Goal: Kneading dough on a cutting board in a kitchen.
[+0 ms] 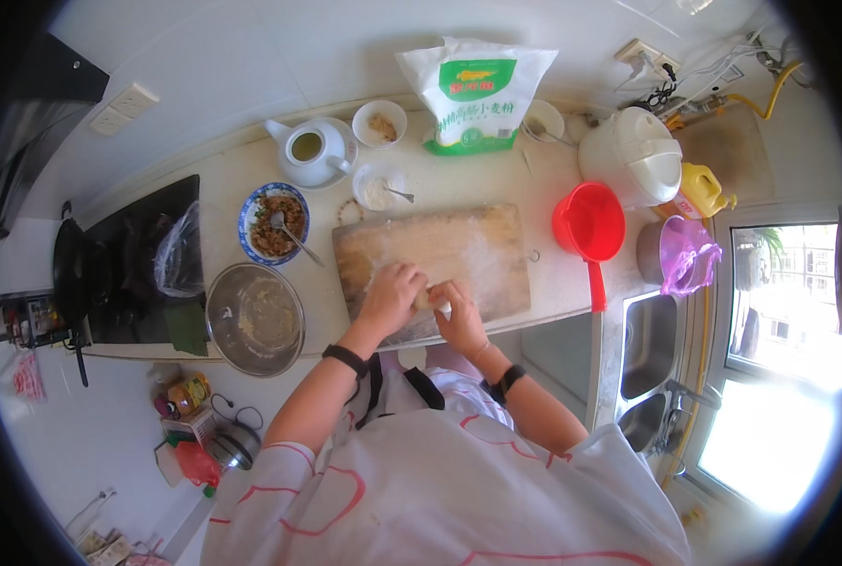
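A pale lump of dough (421, 301) is held between my two hands, low over the front part of a floured wooden cutting board (421, 240). My left hand (394, 297) grips the lump from the left with curled fingers. From the right, my right hand (459, 318) closes around its other end, where a whitish part shows below the fingers. Much of the dough is hidden by the fingers. Left of the board stands a steel mixing bowl (221, 318) with dough residue inside. Behind that is a blue-rimmed bowl (244, 230) of minced filling with a spoon in it.
Along the wall stand a white teapot (314, 166), small bowls (361, 136), a flour bag (474, 106) and a white electric kettle (626, 156). A red ladle (590, 226) lies right of the board, its handle over the counter edge. Farther right is a double sink (648, 347); a black cooktop (138, 283) is left.
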Motion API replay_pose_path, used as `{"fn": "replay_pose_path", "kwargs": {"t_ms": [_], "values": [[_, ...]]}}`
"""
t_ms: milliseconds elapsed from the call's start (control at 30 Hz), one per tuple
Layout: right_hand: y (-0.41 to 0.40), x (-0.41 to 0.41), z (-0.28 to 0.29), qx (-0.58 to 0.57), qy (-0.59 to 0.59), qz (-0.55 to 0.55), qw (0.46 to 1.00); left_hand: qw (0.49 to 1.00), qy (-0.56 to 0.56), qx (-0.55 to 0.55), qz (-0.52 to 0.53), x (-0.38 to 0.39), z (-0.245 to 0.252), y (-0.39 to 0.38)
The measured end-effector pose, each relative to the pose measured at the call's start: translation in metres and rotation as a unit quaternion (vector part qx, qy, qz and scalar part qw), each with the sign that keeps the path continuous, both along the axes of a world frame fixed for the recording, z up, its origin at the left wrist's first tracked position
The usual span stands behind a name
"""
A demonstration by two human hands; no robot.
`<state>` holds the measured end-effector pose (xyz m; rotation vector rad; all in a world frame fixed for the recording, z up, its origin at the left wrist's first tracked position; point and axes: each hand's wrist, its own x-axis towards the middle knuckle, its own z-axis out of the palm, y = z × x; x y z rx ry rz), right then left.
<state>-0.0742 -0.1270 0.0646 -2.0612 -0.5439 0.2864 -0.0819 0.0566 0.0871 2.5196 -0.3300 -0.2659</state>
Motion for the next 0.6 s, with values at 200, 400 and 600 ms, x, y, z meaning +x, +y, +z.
{"fn": "replay_pose_path", "kwargs": {"t_ms": [200,400,600], "values": [[-0.016,-0.026,0.012,0.000,0.051,0.036,0.998,0.962,-0.254,0.059,-0.087,-0.060,-0.026,0.002],[-0.019,-0.018,0.010,0.003,0.063,0.048,0.997,0.975,-0.218,0.022,-0.040,-0.081,-0.017,0.002],[0.001,0.035,0.018,0.091,0.111,-0.002,0.990,0.922,0.047,-0.273,0.271,-0.073,-0.005,0.012]]}}
